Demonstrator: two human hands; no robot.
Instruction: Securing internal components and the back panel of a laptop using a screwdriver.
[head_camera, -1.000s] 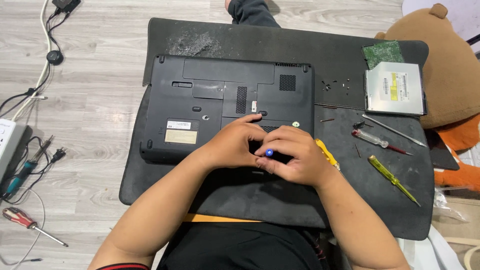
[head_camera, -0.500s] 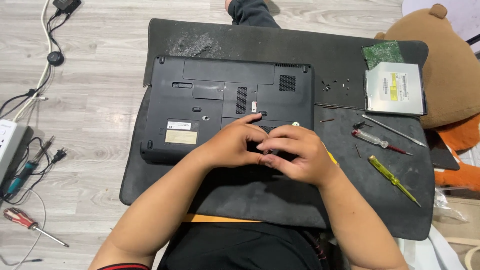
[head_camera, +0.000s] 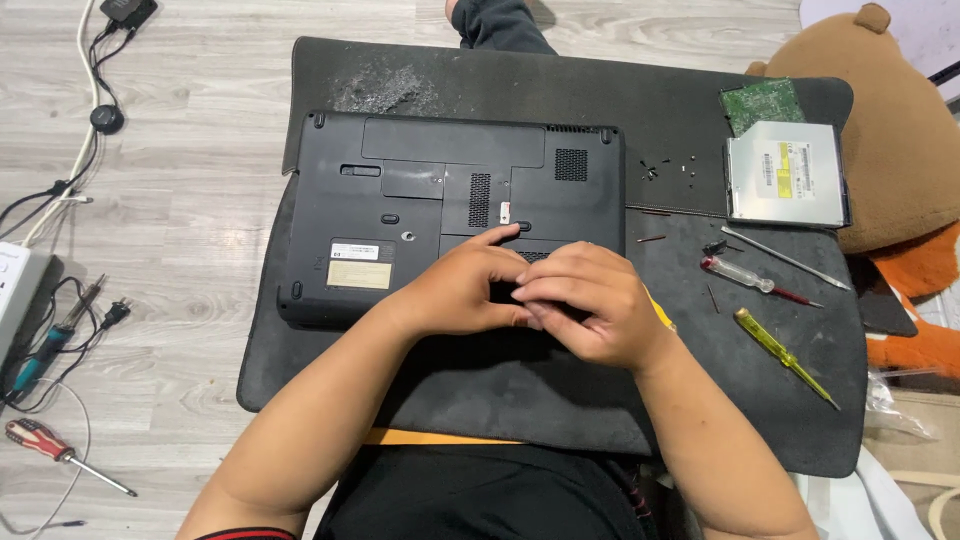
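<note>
Item one, black laptop (head_camera: 440, 200): lying upside down, base panel up, on a dark work mat (head_camera: 700, 100) spread over the wood floor (head_camera: 180, 230); all else is placed relative to it. My left hand (head_camera: 465, 285): resting on the laptop's near edge, fingers curled, index finger stretched toward the middle of the base. My right hand (head_camera: 590, 300): touching the left hand, over the laptop's near right corner, fingers bunched together; whatever they pinch is hidden, so I cannot tell what it holds, though a sliver of yellow (head_camera: 660, 308) shows just beyond the knuckles. Right of the laptop, on the mat: several tiny dark screws (head_camera: 665, 168) scattered near its far right corner; a silver optical drive (head_camera: 787, 175) further right, with a green circuit board (head_camera: 762, 102) just past it; a thin metal rod (head_camera: 785, 258); a clear-handled screwdriver with a red shaft (head_camera: 755, 280); a yellow-green screwdriver (head_camera: 785, 355) nearest me. Beyond the drive: a brown plush toy (head_camera: 890, 130). Far side of the laptop: a patch of grey dust (head_camera: 385, 92) on the mat. Left of the laptop, on the floor: cables and a power adapter (head_camera: 125, 12), a soldering iron with a blue grip (head_camera: 50, 340), a red-handled screwdriver (head_camera: 60, 455).
</note>
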